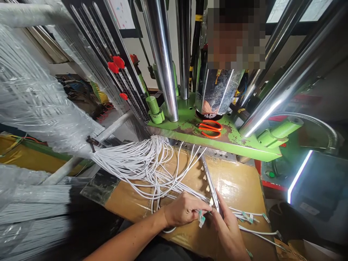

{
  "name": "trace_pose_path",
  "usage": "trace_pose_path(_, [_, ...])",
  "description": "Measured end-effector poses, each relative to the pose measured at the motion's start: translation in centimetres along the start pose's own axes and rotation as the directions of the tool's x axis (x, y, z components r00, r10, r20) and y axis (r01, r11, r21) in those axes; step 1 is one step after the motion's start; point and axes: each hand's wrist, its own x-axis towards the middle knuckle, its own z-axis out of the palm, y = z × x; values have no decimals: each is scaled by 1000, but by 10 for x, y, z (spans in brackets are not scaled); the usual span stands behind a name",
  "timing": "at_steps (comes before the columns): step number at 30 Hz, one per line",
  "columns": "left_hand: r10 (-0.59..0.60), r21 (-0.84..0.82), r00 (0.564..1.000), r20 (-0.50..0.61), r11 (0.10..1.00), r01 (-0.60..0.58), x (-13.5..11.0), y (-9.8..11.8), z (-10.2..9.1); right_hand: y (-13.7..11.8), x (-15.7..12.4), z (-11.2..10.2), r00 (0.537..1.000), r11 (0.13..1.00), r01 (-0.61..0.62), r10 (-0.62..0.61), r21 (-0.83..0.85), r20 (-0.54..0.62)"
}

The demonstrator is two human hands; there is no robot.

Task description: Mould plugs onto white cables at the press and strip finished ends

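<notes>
My left hand [182, 209] is closed in a pinch on the green-tipped end [201, 218] of a white cable, low in the middle of the view. My right hand [227, 226] grips the near end of a long narrow metal strip [209, 178] that lies on the brown taped board [239, 188]. A large bundle of white cables [141, 159] fans across the board toward my hands. Several more green-tipped cable ends [248, 216] lie just right of my right hand.
A green machine base [190, 112] with chrome columns [160, 58] stands behind the board, orange-handled scissors [210, 127] on it. Plastic-wrapped cable bundles [35, 94] fill the left side. Another person stands behind the machine. A lit grey box [315, 181] sits at right.
</notes>
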Motion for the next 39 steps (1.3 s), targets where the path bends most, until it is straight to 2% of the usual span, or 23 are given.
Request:
trace_pose_path(3, [-15,5,1000,11,1000,15,-1,-2,1,0,0,0,1000,1000,-6,6,-13,-11])
trace_pose_path(7, [-2,-13,1000,-4,1000,2,-2,-3,2,5,0,0,999,1000,-18,19,-17,50])
trace_pose_path(12, [7,-22,1000,-14,1000,-7,-2,-4,3,11,2,-1,998,1000,-2,4,-21,69])
trace_pose_path(17, [31,-38,999,-32,999,-32,-2,-9,3,7,1,0,996,1000,-12,14,-26,89])
trace_pose_path(25, [52,-34,997,-53,998,-53,-4,-7,5,-8,-2,7,999,999,-44,44,-6,-16])
trace_pose_path(34, [-3,-48,999,-38,999,2,-5,-6,5,-12,-2,10,997,996,-80,80,30,-21])
trace_pose_path(39, [47,-57,997,-59,997,-51,-4,-7,4,-12,-1,10,996,995,-91,92,44,-14])
